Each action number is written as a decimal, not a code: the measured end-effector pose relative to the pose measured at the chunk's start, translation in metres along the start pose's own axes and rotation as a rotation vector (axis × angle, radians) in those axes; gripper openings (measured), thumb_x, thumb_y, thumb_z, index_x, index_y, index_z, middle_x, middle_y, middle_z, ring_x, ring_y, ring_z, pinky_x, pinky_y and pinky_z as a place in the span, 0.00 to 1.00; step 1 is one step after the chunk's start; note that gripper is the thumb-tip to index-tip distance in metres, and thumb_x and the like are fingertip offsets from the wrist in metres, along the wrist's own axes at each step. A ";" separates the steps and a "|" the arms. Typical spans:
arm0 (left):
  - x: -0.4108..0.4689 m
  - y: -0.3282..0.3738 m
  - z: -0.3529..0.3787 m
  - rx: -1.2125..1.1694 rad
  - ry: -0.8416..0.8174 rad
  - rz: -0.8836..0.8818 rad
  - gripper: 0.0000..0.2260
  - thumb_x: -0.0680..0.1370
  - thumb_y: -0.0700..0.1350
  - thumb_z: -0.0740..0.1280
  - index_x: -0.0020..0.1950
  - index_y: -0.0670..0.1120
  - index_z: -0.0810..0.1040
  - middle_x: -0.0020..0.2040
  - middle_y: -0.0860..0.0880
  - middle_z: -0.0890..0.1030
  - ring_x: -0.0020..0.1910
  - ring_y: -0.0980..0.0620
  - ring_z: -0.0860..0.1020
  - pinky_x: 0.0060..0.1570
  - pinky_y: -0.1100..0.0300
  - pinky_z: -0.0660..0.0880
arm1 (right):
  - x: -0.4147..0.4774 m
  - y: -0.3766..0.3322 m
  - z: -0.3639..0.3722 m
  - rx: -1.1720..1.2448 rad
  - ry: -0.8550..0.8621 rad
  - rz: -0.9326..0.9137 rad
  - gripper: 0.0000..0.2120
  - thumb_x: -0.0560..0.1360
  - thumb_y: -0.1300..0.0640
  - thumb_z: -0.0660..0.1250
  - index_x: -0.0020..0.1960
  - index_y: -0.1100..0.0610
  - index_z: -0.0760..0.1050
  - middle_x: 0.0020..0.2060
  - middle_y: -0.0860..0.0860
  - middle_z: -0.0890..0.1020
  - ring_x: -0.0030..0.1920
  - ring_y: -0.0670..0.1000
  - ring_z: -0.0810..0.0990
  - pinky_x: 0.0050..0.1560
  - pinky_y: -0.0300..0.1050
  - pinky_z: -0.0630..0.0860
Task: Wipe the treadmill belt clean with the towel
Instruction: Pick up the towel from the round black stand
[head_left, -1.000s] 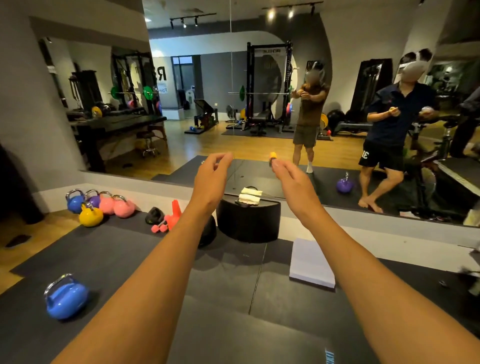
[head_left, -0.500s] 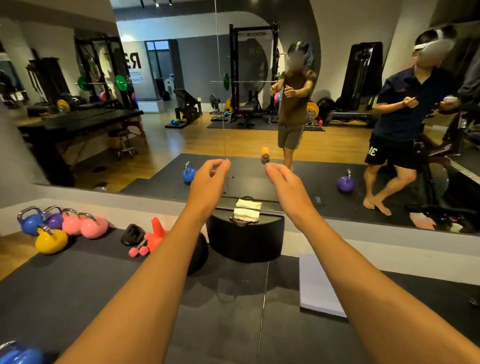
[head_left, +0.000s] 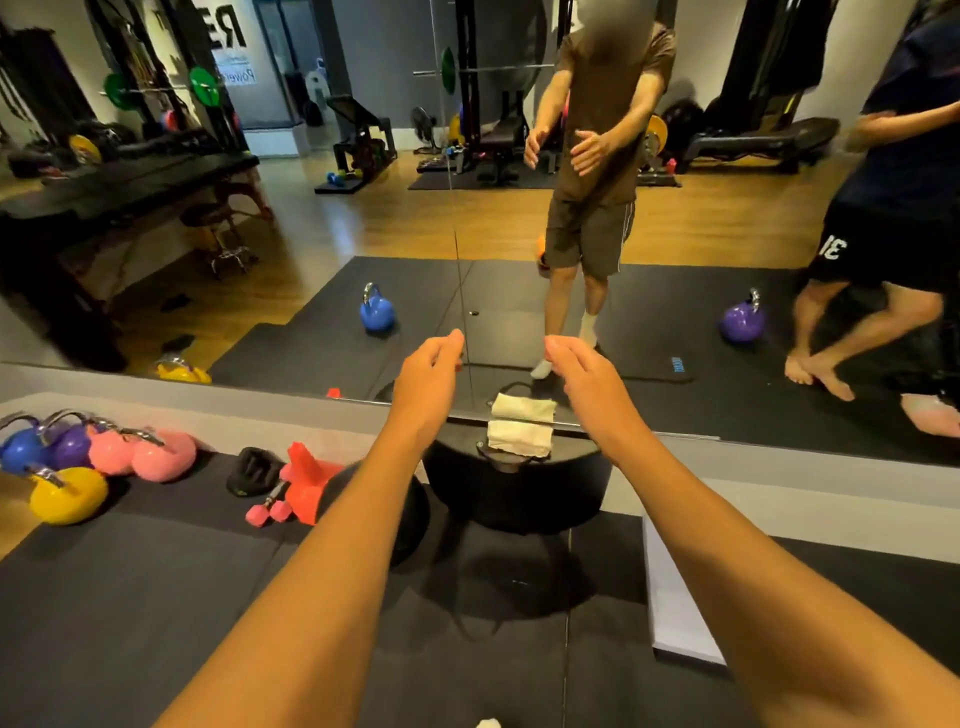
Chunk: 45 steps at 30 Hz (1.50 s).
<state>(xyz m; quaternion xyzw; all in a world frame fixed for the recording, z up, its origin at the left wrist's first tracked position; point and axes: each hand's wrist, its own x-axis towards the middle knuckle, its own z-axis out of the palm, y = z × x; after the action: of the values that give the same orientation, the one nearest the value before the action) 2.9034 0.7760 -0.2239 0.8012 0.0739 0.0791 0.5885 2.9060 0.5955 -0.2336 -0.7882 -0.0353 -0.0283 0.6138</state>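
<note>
- My left hand (head_left: 428, 387) and right hand (head_left: 587, 384) reach forward side by side with a gap between them. I see them from the back. The fingers are loosely bent and hold nothing, and the fingertips are partly hidden behind the knuckles.
- The towel (head_left: 519, 439), one, pale and folded, lies on top of a round black stand (head_left: 519, 493) against the mirror (head_left: 322, 234). It is below and between my hands, and neither hand touches it. My right wrist hides part of the stand's top.
- The mirror doubles the towel just above the real one.
- A small white thing (head_left: 488, 723) is cut off by the bottom edge, and I cannot tell what it is.
- A second person (head_left: 883, 234) shows in the mirror, cut off by the right edge and blurred.
- Writing: large mirrored letters "RE" on the far wall, with smaller mirrored words under them that may include "Power". There are white mirrored characters on the person's dark shorts, perhaps "31", and a blue label on the reflected mat that is too small to read.
- Counts on the black floor mat (head_left: 156, 597): five kettlebells (head_left: 111, 452) in a cluster at left (one blue, one purple, two pink, one yellow), one orange cone (head_left: 306, 480), one small pink dumbbell (head_left: 267, 512), and one white pad (head_left: 675, 597) at right.
- The mirror also shows one blue and one purple kettlebell standing well apart.
</note>
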 end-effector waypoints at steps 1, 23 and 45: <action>0.023 -0.009 0.006 -0.010 -0.015 -0.039 0.13 0.79 0.57 0.58 0.49 0.51 0.78 0.47 0.50 0.80 0.48 0.49 0.76 0.50 0.52 0.73 | 0.019 0.011 0.004 -0.014 0.013 0.018 0.20 0.79 0.41 0.56 0.64 0.49 0.73 0.58 0.45 0.77 0.60 0.46 0.74 0.64 0.50 0.70; 0.325 -0.245 0.141 0.121 -0.340 -0.530 0.10 0.80 0.56 0.60 0.43 0.53 0.75 0.44 0.48 0.80 0.46 0.49 0.78 0.50 0.52 0.74 | 0.281 0.288 0.087 -0.020 0.149 0.679 0.11 0.77 0.53 0.65 0.57 0.56 0.77 0.51 0.51 0.80 0.55 0.52 0.77 0.51 0.42 0.70; 0.433 -0.501 0.260 0.279 -0.294 -0.811 0.22 0.67 0.56 0.76 0.50 0.42 0.73 0.47 0.43 0.79 0.39 0.46 0.77 0.35 0.55 0.75 | 0.371 0.542 0.142 0.067 0.254 1.077 0.20 0.70 0.56 0.69 0.59 0.60 0.68 0.44 0.53 0.73 0.41 0.52 0.74 0.28 0.41 0.66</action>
<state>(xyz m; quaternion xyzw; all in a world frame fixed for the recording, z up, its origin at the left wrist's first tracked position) 3.3693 0.7741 -0.7612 0.7818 0.3076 -0.2832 0.4626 3.3247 0.6084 -0.7586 -0.6651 0.4462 0.1961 0.5657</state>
